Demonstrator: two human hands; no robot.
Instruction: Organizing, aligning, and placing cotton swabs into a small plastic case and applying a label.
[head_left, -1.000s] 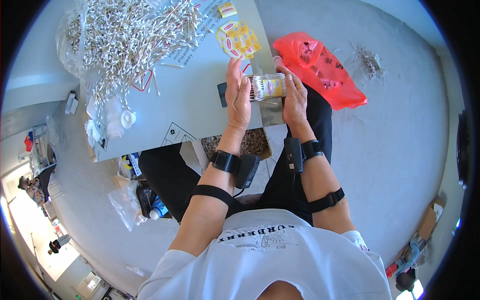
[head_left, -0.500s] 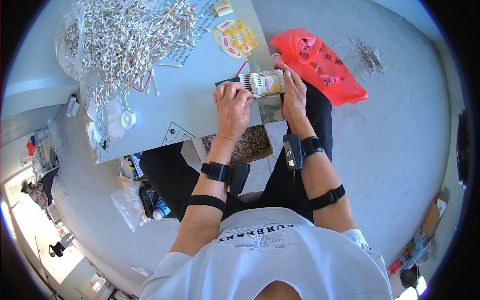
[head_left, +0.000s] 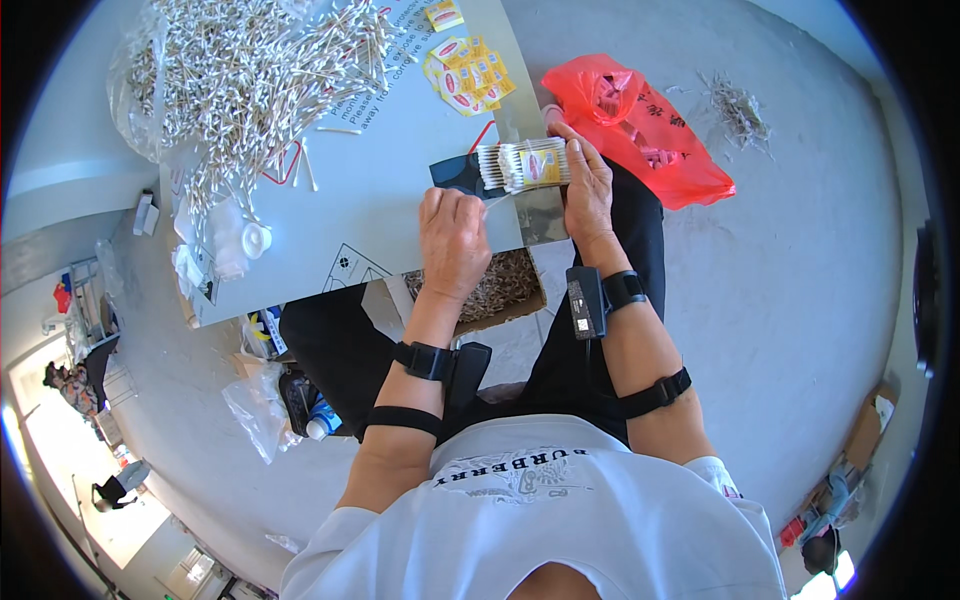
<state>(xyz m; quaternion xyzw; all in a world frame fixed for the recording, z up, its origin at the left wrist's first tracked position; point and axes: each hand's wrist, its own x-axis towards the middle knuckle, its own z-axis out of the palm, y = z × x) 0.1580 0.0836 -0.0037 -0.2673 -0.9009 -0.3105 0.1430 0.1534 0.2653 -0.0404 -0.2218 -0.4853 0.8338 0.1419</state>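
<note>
A small clear pack of cotton swabs with a yellow label card lies at the table's right edge, its swab tips facing left. My right hand is closed on the pack's right end. Just below and left of the pack, my left hand is curled with its fingertips together. From those fingers a thin white cotton swab appears to stick out toward the right. Beneath the pack's left end and above my left knuckles lies a dark flat piece.
A big heap of loose cotton swabs covers the table's far left. Yellow label cards lie at the far right of the table. A red plastic bag is beyond my right hand. Under the table edge, a cardboard box holds swabs.
My left hand has drawn back from the pack, down and slightly left, uncovering the dark piece. My right hand and the pack have stayed in place.
</note>
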